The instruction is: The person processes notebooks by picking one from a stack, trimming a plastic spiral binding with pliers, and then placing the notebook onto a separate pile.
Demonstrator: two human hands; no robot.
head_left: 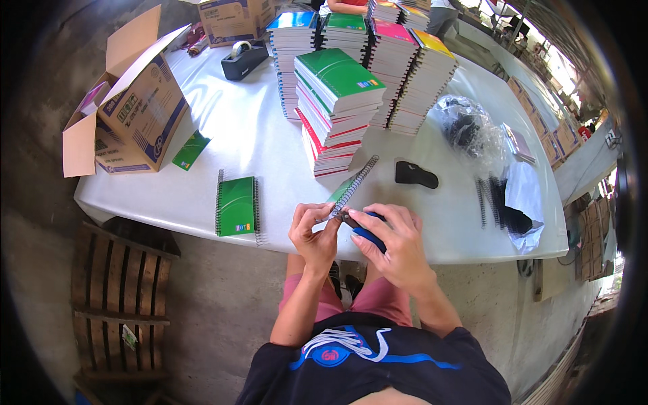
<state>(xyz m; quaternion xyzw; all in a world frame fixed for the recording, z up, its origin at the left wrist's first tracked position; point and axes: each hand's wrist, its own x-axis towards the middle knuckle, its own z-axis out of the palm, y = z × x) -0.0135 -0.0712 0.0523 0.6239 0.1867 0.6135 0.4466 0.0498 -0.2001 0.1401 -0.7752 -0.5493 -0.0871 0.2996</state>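
Observation:
My left hand (315, 236) is closed on a spiral notebook (343, 190) near the table's front edge. The notebook is tilted up on edge, with its black wire coil (358, 181) facing up and a strip of green cover showing. In my right hand (399, 246) is a pair of blue-handled pliers (369, 237). The jaws are at the near end of the coil, by my left fingertips; whether they bite the wire is hidden. Left of my hands lies a green spiral notebook (236, 206). Beyond them rises a stack of notebooks (344, 101), the top one green.
Taller notebook stacks (422, 81) stand behind. An open cardboard box (138, 115) and a tape dispenser (244, 59) are at the far left. To the right are a black flat object (415, 174), a clear plastic bag (472, 131) and loose black coils (499, 202).

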